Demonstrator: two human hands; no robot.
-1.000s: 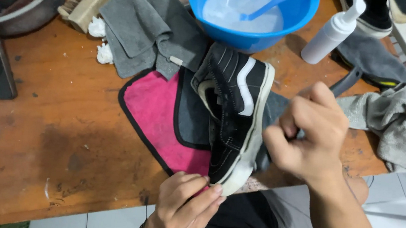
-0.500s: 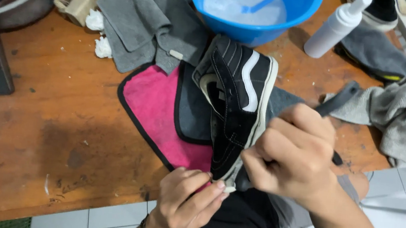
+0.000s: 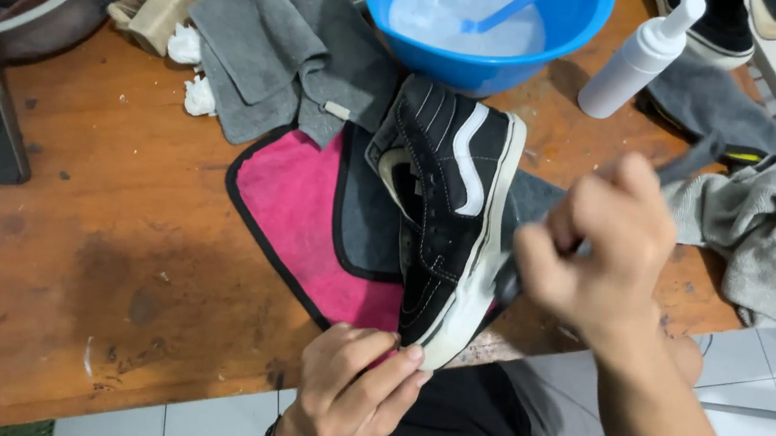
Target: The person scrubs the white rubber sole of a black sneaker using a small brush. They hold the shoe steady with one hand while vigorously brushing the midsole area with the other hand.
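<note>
I see the black-and-white sneaker (image 3: 450,220) lying on its side over a pink cloth (image 3: 296,223) at the tabletop (image 3: 97,245) edge, likely so the cloth catches drips and the white sole faces my right hand (image 3: 601,250). My left hand (image 3: 350,392) pinches the toe with fingers (image 3: 391,367) closed around it, steadying the shoe. My right-hand fingers are curled tight on something dark and small at the sole; I cannot tell what. A blue basin (image 3: 485,22) of cloudy liquid sits just behind.

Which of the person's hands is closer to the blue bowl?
Right. The right hand is beside the black shoe, just below the blue bowl. The left hand grips the shoe's toe at the table edge, farther from it.
</note>
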